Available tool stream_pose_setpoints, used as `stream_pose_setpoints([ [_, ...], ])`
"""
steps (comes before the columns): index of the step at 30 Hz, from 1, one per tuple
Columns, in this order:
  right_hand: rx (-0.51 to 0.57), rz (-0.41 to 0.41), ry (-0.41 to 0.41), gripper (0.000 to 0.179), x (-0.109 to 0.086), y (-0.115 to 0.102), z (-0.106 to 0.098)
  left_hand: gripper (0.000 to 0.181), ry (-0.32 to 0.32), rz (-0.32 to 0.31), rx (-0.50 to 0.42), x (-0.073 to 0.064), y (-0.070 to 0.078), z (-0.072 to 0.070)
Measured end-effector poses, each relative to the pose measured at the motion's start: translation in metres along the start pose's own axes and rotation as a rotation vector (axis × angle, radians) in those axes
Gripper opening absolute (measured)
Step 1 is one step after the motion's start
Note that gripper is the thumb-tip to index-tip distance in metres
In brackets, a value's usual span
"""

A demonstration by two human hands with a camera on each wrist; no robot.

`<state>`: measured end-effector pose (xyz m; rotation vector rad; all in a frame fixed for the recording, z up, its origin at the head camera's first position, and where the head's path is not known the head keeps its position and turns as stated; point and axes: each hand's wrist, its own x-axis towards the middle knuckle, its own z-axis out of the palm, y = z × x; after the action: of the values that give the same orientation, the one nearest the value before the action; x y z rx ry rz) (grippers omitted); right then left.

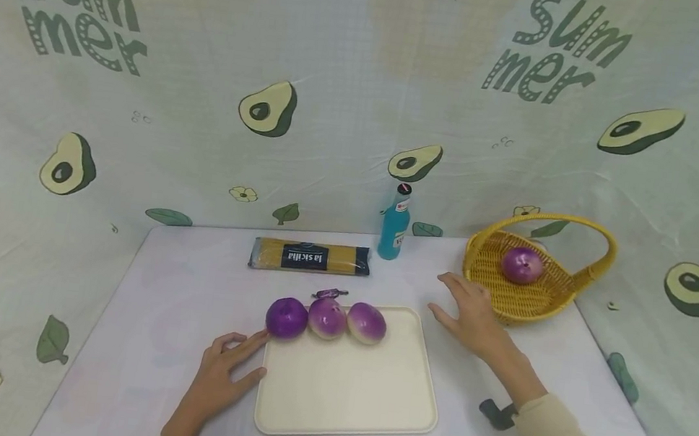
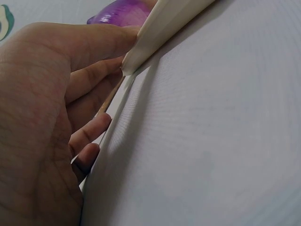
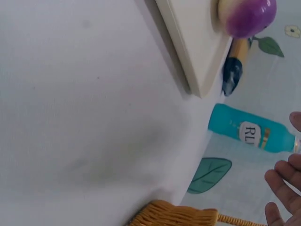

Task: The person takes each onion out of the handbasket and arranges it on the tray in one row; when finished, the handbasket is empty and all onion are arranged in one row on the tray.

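My left hand touches the left edge of a cream tray with its thumb and fingertips. In the left wrist view the fingers lie against the tray's rim. Along the tray's far side sit a deep purple round vegetable and two purple-and-white ones. My right hand hovers between the tray and a yellow wicker basket, fingers spread and holding nothing. Inside the basket lies another purple-and-white vegetable. Only the right fingertips show in the right wrist view.
Behind the tray lies a pack of spaghetti. A blue bottle stands upright at the table's back edge, left of the basket. A small purple wrapped item lies just beyond the tray. A printed cloth hangs behind the table.
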<state>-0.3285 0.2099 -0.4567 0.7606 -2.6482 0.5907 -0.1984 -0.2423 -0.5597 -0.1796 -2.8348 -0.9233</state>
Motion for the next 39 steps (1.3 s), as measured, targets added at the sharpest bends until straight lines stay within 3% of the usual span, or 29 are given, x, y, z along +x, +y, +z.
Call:
stream_pose_setpoints([
  [4,-0.021,0.029,-0.003,0.056,0.001,0.01,-0.005,0.059,0.004,-0.004,0.012,-0.001,-0.001,0.001],
  [10,-0.028,-0.027,0.076,0.051,0.001,0.026,-0.011,0.059,0.013,0.021,-0.014,-0.001,-0.002,0.001],
  [15,-0.049,-0.014,0.085,0.048,0.0,0.039,-0.014,0.059,0.004,0.013,-0.016,-0.003,-0.003,0.002],
  [25,-0.052,0.109,0.013,0.048,-0.001,0.058,-0.028,0.059,0.01,0.007,0.003,-0.002,-0.002,0.002],
  [33,-0.102,0.148,-0.021,0.058,-0.003,0.077,-0.037,0.059,0.01,0.01,-0.002,-0.001,-0.001,0.0],
  [39,-0.109,0.187,-0.044,0.055,-0.004,0.086,-0.041,0.059,0.017,0.02,-0.016,-0.001,0.001,0.001],
])
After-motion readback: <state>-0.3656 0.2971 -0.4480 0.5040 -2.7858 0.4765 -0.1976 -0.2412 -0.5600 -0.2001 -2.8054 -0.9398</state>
